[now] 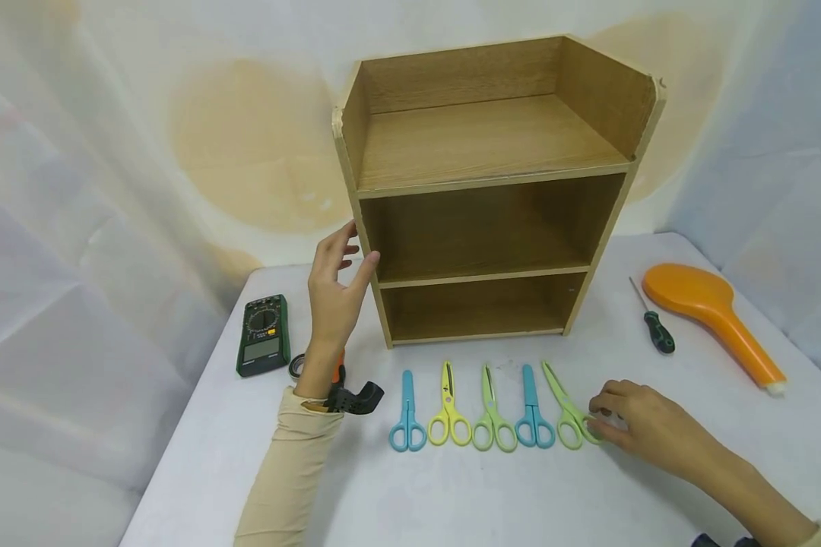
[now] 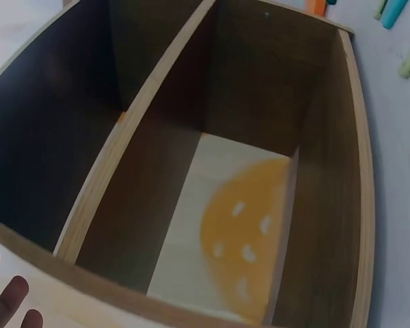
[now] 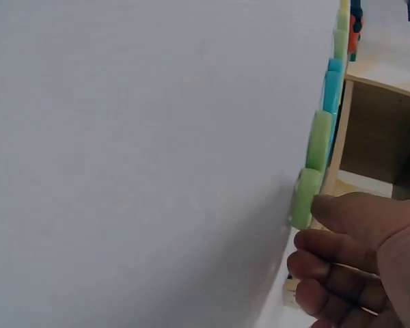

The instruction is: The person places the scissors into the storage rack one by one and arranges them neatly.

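Observation:
Five fingers of my left hand (image 1: 333, 298) are spread loosely at the left side of a wooden shelf unit (image 1: 492, 140); in the left wrist view its fingertips (image 2: 15, 292) show beside the shelf's edge. My right hand (image 1: 650, 425) is low over the table, thumb at the handle of the rightmost green scissors (image 1: 566, 406), fingers loosely bent and not closed round it. These scissors lie tilted. Left of them, in a row, lie blue scissors (image 1: 530, 391), green scissors (image 1: 489, 395), yellow scissors (image 1: 448, 387) and blue scissors (image 1: 407, 391), handles toward me.
A multimeter (image 1: 263, 334) lies at the table's left, near a roll of tape (image 1: 296, 366) and an orange item (image 1: 338, 366) partly behind my left wrist. To the right are a screwdriver (image 1: 658, 332) and an orange paddle-shaped object (image 1: 698, 296). Fabric hangs around the table (image 1: 451, 501).

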A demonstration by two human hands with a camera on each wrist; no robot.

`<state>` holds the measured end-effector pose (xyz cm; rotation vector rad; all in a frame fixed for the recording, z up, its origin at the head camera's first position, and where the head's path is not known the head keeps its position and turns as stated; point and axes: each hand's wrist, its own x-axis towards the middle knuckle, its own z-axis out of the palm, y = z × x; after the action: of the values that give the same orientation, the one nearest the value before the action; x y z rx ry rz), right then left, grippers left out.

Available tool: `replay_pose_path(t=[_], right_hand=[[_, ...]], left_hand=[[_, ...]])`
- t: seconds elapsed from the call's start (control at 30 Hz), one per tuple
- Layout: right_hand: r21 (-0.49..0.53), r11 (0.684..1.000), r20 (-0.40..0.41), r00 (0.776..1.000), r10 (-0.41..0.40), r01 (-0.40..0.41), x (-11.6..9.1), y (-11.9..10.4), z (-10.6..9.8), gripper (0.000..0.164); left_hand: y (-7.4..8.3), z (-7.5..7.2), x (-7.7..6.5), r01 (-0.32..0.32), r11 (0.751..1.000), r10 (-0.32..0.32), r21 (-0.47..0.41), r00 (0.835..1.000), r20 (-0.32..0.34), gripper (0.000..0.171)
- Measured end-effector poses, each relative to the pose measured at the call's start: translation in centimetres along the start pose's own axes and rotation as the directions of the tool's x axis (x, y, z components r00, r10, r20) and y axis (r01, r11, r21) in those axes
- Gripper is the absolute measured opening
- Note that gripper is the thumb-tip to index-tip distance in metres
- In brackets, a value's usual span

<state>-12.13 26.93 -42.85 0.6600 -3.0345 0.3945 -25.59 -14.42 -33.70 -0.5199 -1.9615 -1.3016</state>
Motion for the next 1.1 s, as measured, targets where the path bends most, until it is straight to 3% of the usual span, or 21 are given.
replay_pose_path(t=[0.17, 0.37, 0.6, 0.9, 1.1], right_hand=[[0.020, 0.998, 0.033, 0.997, 0.065, -0.066, -0.2, 0.0, 0.6, 0.016], [0.078, 0.989, 0.015, 0.992, 0.126, -0.127, 0.0, -0.5, 1.0, 0.011], [0.176, 0.970, -0.025, 0.984, 0.176, -0.170, 0.2, -0.7, 1.3, 0.010], [0.196, 0.964, -0.053, 0.980, 0.193, -0.179, 0.3, -0.9, -1.4, 0.008], [0.214, 0.970, -0.100, 0.985, 0.143, -0.119, 0.3, -1.8, -3.6, 0.014]], left_hand=[[-0.3, 0.8, 0.2, -0.013, 1.000, 0.013, 0.004, 0.999, -0.031, 0.053], [-0.1, 1.2, 0.2, 0.004, 1.000, -0.005, -0.016, 0.997, -0.075, 0.051], [0.5, 1.6, 0.3, 0.015, 0.999, -0.019, -0.042, 0.996, -0.081, 0.050], [-0.4, 1.7, 0.8, 0.009, 0.999, -0.012, -0.036, 0.997, -0.071, 0.051], [-0.6, 1.4, 0.2, 0.011, 1.000, -0.013, -0.028, 0.998, -0.064, 0.051]])
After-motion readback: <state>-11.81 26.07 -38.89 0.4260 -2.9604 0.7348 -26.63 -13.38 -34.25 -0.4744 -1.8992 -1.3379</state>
